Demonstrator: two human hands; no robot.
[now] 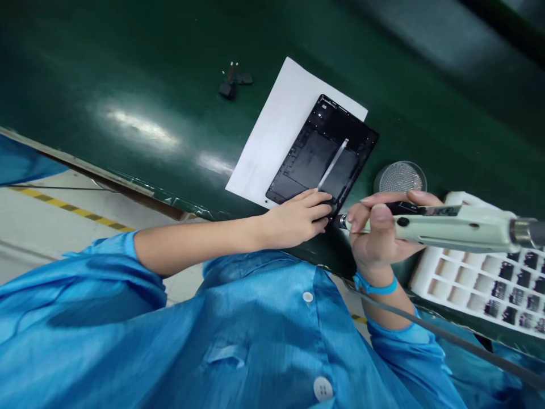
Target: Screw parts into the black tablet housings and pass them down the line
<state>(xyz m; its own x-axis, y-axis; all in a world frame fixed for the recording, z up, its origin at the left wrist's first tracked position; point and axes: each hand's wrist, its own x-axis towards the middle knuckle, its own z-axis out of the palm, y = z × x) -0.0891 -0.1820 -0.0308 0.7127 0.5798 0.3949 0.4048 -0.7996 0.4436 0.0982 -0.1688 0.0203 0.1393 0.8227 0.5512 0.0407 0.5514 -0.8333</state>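
A black tablet housing (315,165) lies tilted on a white sheet (259,147), its inner side up, with a pale strip (334,163) running along its middle. My left hand (300,218) holds the housing by its near end, fingers curled over the surface; the thumb is hidden. In my right hand (377,233) is a pale green electric screwdriver (464,228), held almost level. Its tip (342,221) points left at the housing's near right corner. Whether the bit touches a screw there cannot be made out.
A round clear dish (400,176) of small metal pieces stands right of the housing. Beyond it sits a white compartment tray (451,289) with dark small parts. Small black parts (227,88) with wires lie on the green table (170,68). A cable (447,335) crosses my right forearm.
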